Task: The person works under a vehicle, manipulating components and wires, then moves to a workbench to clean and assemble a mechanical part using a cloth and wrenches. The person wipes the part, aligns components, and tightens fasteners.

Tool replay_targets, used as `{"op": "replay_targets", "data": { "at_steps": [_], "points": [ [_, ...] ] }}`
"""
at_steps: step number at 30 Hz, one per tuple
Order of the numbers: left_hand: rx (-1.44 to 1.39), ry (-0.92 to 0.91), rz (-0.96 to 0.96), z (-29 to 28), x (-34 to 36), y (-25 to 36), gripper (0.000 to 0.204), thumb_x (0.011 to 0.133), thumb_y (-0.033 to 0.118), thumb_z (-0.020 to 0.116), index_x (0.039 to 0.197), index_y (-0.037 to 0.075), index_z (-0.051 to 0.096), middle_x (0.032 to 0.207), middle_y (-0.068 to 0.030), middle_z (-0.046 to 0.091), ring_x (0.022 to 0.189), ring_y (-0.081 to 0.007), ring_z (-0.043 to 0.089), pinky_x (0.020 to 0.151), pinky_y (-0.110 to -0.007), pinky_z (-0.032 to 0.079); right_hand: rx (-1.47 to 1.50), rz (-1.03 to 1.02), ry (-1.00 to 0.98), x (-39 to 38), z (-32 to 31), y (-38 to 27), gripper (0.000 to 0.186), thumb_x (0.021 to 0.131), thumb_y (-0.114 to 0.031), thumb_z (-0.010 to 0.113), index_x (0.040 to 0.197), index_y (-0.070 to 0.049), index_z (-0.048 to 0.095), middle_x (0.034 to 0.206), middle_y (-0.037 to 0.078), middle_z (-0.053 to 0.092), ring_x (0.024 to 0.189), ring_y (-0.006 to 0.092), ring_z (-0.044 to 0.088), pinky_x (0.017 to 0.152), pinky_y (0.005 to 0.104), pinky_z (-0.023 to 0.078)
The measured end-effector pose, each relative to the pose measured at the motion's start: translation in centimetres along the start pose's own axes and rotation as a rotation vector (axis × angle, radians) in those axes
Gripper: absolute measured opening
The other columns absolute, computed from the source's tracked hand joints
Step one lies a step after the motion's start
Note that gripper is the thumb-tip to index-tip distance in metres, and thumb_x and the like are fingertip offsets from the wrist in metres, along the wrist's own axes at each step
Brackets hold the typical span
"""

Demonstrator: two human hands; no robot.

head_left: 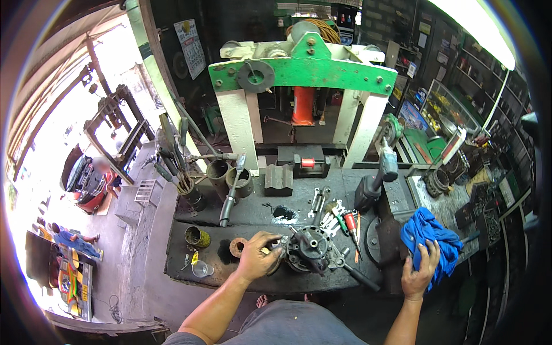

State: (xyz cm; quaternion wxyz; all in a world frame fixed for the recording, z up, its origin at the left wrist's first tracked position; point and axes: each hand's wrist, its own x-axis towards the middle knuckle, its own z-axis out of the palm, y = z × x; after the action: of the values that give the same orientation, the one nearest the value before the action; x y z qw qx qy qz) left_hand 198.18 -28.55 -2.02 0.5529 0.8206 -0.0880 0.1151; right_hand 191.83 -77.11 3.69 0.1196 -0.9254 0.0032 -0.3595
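My left hand [257, 256] curls its fingers onto a metal part at the left side of a greasy round mechanical assembly [310, 247] on the dark bench; exactly what they grip is partly hidden. A rusty flanged ring [238, 248] lies just left of that hand. My right hand [419, 270] grips a crumpled blue cloth [430, 233] at the bench's right end. Between the hands are several wrenches [334, 220], a red-handled tool [351, 223] and a black-handled bar [359, 277] angled toward the front edge.
A green-and-white press [353, 77] stands behind. Around the bench are a tool pot [192, 198], steel cylinders [217, 175], a clear cup [201, 268], a grey block [278, 183] and a power tool [368, 192]. Two people [77, 238] [111, 178] are outside at left by vehicles.
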Motion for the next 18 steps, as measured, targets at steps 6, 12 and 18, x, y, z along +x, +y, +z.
{"op": "replay_targets", "data": {
  "at_steps": [6, 12, 18],
  "points": [
    [0.305, 0.114, -0.426, 0.4, 6.0, -10.4, 0.04, 0.097, 0.02, 0.083, 0.129, -0.003, 0.077, 0.124, -0.0269, 0.079, 0.115, -0.0416, 0.077, 0.104, -0.047, 0.059, -0.057, 0.189, 0.035, -1.0, 0.9, 2.7, 0.046, 0.1, -0.021, 0.071, 0.138, 0.005, 0.067, 0.148, 0.027, 0.063, 0.142, 0.0486, 0.056, 0.124, 0.0575, 0.039],
    [0.521, 0.186, -0.547, 4.3, 14.6, -21.0, 0.05, 0.095, 0.027, 0.088, 0.134, -0.002, 0.076, 0.127, -0.0278, 0.079, 0.122, -0.0435, 0.075, 0.107, -0.05, 0.059, -0.12, 0.197, 0.05, -1.5, 1.6, 3.2, 0.045, 0.1, -0.022, 0.068, 0.135, 0.006, 0.069, 0.145, 0.027, 0.064, 0.138, 0.0478, 0.058, 0.122, 0.0562, 0.041],
    [0.624, 0.295, -0.383, 5.4, 13.6, -24.7, 0.04, 0.091, 0.019, 0.091, 0.123, -0.002, 0.079, 0.119, -0.0249, 0.08, 0.114, -0.0448, 0.077, 0.101, -0.05, 0.061, -0.091, 0.217, 0.047, -1.2, 1.4, 3.0, 0.044, 0.099, -0.023, 0.068, 0.133, 0.006, 0.069, 0.145, 0.027, 0.065, 0.137, 0.0481, 0.059, 0.121, 0.0561, 0.042]
  ]
}}
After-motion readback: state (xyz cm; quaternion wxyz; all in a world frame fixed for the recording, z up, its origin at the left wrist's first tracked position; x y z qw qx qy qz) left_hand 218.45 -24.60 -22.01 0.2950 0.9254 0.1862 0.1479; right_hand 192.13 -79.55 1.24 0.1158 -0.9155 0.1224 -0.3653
